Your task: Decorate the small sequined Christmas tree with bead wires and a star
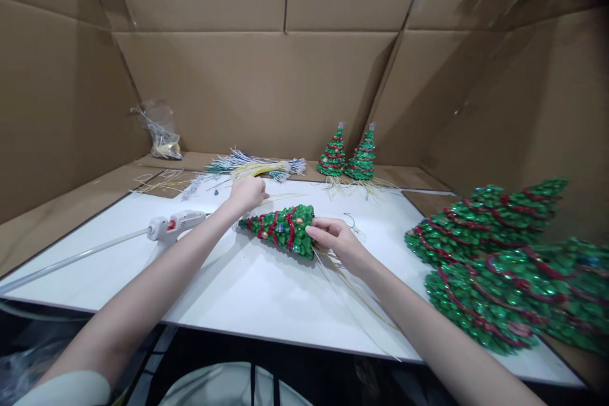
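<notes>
A small green tree [280, 230] with red garland and gold baubles lies on its side on the white board [228, 285], its tip to the left. The fingers of my right hand [333, 238] are closed on its base, where thin pale wires trail out. Beyond the tree's tip, my left hand [249, 195] is closed beside a bundle of yellow wires [257, 169]; a thin wire runs rightward from near its fingers, but what they pinch is too small to make out. A white glue gun [178, 223] lies left of the tree, partly behind my left forearm.
Two small trees [332, 155] [362, 155] stand at the back with wires below them. Larger trees [480, 225] [518, 295] lie at the right. White and blue wire bundles [233, 160] and a plastic bag [164, 136] are at the back left. Cardboard walls [252, 89] surround the board.
</notes>
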Action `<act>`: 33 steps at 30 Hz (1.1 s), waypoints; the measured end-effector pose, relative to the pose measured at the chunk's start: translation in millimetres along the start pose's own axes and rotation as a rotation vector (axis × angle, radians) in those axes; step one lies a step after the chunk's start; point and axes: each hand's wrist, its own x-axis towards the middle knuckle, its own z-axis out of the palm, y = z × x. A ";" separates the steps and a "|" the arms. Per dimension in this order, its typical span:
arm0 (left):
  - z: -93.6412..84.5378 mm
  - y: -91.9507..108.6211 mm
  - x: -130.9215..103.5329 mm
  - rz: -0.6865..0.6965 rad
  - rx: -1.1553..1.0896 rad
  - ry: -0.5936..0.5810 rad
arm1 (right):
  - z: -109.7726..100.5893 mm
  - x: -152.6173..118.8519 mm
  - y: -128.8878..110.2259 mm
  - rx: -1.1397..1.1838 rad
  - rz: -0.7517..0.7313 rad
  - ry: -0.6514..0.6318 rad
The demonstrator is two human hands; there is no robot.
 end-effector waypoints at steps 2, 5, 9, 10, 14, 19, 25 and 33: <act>4.8 -1.6 6.7 -0.034 0.042 -0.053 | 0.0 0.3 -0.4 0.008 0.000 0.004; 11.5 -4.5 13.0 -0.049 0.083 -0.126 | -0.4 1.1 -0.6 0.009 -0.002 0.004; 18.6 -8.2 17.7 -0.037 0.101 -0.202 | -1.1 1.6 0.6 0.005 -0.001 0.000; 19.8 -8.7 18.5 -0.032 0.099 -0.216 | -1.2 1.5 1.1 0.009 -0.004 -0.002; 21.6 -8.9 20.2 -0.017 0.073 -0.251 | -1.4 0.6 2.5 0.027 -0.010 -0.007; 21.9 -9.6 19.6 -0.019 -0.027 -0.235 | -1.5 0.9 2.0 0.030 -0.009 -0.002; 23.7 -12.5 22.0 0.008 -0.330 -0.084 | -1.7 2.1 1.9 0.026 -0.014 -0.007; 8.8 -4.0 5.6 0.130 -1.090 0.061 | -2.1 1.8 2.7 0.010 -0.007 0.006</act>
